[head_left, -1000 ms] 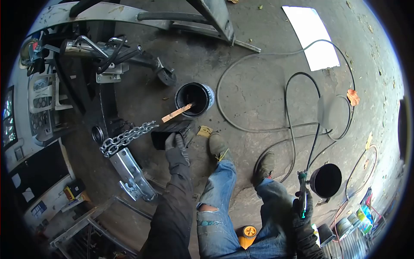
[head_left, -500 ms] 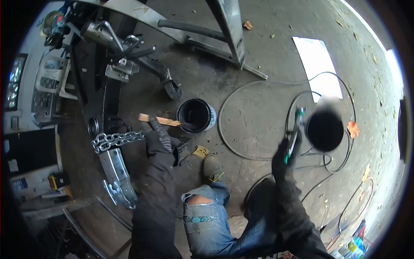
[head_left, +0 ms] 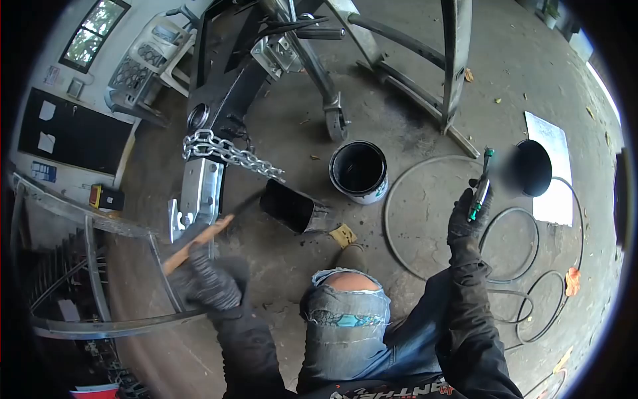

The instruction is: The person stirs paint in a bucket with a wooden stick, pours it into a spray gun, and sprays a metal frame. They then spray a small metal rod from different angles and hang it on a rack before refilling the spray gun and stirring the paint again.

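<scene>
My left hand [head_left: 216, 286], in a dark glove, is closed around a wooden stirring stick [head_left: 214, 229]. Its dark-coated end points up toward a rectangular black container [head_left: 287, 206] on the floor and shows beside that container's edge. Behind the container stands a round paint bucket [head_left: 372, 193], black inside. My gloved right hand [head_left: 468, 216] grips a metal spray gun [head_left: 481, 189] with green fittings. A round black cup [head_left: 535, 167] sits out beyond the gun, the space between them blurred.
A black trailer frame with a steel coupler [head_left: 199, 189] and a draped chain [head_left: 232, 154] is on the left. A caster wheel [head_left: 335, 123] and metal stand [head_left: 454, 73] are ahead. A coiled hose [head_left: 387, 219] and white sheet [head_left: 555, 206] lie at right.
My left hand has drawn the stick out of the bucket and moved down and left. The right hand has carried the spray gun and cup along as the view swung.
</scene>
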The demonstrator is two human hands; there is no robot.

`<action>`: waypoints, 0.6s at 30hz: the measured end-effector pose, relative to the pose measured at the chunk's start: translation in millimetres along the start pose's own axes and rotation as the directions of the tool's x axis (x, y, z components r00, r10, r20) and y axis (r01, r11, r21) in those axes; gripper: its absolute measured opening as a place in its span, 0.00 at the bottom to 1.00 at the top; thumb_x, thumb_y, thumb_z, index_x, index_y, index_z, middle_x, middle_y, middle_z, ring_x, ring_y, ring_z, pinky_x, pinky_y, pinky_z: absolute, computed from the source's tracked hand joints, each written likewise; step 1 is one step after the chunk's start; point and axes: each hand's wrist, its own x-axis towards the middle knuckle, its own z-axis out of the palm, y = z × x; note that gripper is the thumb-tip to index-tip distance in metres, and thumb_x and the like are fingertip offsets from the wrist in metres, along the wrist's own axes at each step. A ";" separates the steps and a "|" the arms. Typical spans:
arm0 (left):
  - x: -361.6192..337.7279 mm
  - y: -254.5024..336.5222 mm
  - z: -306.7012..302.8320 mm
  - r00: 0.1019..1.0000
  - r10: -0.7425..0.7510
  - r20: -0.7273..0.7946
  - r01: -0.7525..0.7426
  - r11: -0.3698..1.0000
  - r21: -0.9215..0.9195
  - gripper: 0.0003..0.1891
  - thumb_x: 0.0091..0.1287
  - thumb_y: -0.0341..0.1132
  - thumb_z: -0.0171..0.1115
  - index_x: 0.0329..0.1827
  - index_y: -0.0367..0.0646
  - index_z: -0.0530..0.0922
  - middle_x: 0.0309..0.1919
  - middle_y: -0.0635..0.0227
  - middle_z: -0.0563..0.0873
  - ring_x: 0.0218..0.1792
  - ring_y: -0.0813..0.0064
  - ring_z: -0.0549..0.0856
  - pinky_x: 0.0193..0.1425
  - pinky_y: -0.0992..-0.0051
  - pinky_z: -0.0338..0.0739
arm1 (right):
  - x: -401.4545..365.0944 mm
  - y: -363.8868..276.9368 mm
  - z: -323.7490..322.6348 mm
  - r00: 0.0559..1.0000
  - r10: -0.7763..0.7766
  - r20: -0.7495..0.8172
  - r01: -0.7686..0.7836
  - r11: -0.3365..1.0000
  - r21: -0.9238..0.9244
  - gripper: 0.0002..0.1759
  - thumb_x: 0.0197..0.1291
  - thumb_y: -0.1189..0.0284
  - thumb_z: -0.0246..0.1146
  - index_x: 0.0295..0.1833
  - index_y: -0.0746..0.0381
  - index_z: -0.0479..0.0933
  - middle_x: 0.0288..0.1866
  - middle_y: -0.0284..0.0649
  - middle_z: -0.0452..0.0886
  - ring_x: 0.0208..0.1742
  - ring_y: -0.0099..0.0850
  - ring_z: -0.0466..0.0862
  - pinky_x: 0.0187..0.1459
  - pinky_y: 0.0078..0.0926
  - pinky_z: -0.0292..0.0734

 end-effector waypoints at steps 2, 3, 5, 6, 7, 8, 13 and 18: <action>-14.6 42.3 28.6 0.966 0.155 0.206 0.006 0.784 -0.620 0.11 0.76 0.30 0.62 0.55 0.31 0.78 0.44 0.59 0.87 0.41 0.66 0.88 0.53 0.70 0.83 | 0.8 -5.4 -4.7 0.999 -0.037 0.004 0.037 0.997 -0.072 0.27 0.74 0.80 0.54 0.77 0.58 0.64 0.61 0.36 0.76 0.49 0.19 0.76 0.46 0.14 0.74; -18.6 26.3 47.3 0.963 0.062 0.263 0.127 0.755 -0.644 0.11 0.75 0.31 0.64 0.53 0.33 0.79 0.44 0.60 0.87 0.43 0.67 0.87 0.54 0.70 0.83 | 2.7 -0.9 -9.1 1.000 -0.031 -0.006 0.030 0.999 -0.021 0.27 0.75 0.79 0.55 0.76 0.59 0.64 0.61 0.36 0.76 0.49 0.20 0.77 0.47 0.16 0.74; -35.0 -19.4 93.4 0.946 -0.037 0.321 0.236 0.760 -0.606 0.09 0.74 0.31 0.65 0.51 0.35 0.79 0.46 0.61 0.87 0.46 0.70 0.86 0.57 0.71 0.82 | -0.6 4.9 -15.6 0.999 -0.053 -0.003 0.052 0.995 -0.081 0.26 0.75 0.77 0.55 0.76 0.60 0.64 0.60 0.37 0.77 0.50 0.21 0.77 0.47 0.18 0.75; -41.8 -34.5 116.0 0.948 -0.044 0.316 0.222 0.802 -0.554 0.09 0.74 0.30 0.65 0.51 0.35 0.78 0.46 0.63 0.87 0.48 0.72 0.85 0.58 0.72 0.81 | -2.5 1.3 -18.9 0.996 -0.086 0.013 0.087 0.978 -0.188 0.25 0.76 0.76 0.55 0.76 0.60 0.64 0.60 0.37 0.77 0.50 0.22 0.77 0.47 0.19 0.75; -49.5 -52.4 143.3 0.928 -0.085 0.362 0.321 0.676 -0.664 0.09 0.74 0.29 0.64 0.52 0.36 0.78 0.47 0.63 0.86 0.48 0.72 0.85 0.59 0.72 0.80 | -3.3 -6.6 -19.9 0.995 -0.091 0.031 0.095 0.968 -0.231 0.25 0.76 0.74 0.56 0.76 0.61 0.64 0.59 0.38 0.78 0.51 0.23 0.77 0.48 0.21 0.75; -57.9 -67.2 167.7 0.905 -0.113 0.410 0.406 0.520 -0.752 0.08 0.75 0.29 0.64 0.53 0.37 0.78 0.47 0.64 0.86 0.49 0.73 0.85 0.60 0.72 0.80 | -4.2 -14.4 -20.9 0.994 -0.095 0.049 0.105 0.956 -0.273 0.25 0.77 0.72 0.56 0.76 0.62 0.64 0.58 0.39 0.79 0.52 0.24 0.77 0.48 0.24 0.76; -99.4 -83.0 209.8 0.841 -0.218 0.495 0.524 0.553 -0.648 0.06 0.76 0.27 0.61 0.51 0.39 0.76 0.48 0.65 0.84 0.51 0.72 0.84 0.62 0.70 0.79 | -4.4 -11.2 -25.3 0.995 -0.083 0.054 0.094 0.963 -0.254 0.26 0.76 0.77 0.55 0.76 0.62 0.63 0.61 0.40 0.77 0.57 0.25 0.77 0.54 0.19 0.74; -116.1 -84.4 157.1 0.754 -0.109 0.648 0.583 0.565 -0.583 0.09 0.74 0.29 0.64 0.53 0.42 0.75 0.48 0.63 0.84 0.49 0.71 0.85 0.60 0.68 0.82 | -4.4 -2.0 -24.8 0.998 0.041 0.040 -0.042 0.998 0.038 0.28 0.73 0.83 0.52 0.77 0.61 0.63 0.65 0.40 0.75 0.64 0.25 0.75 0.61 0.19 0.72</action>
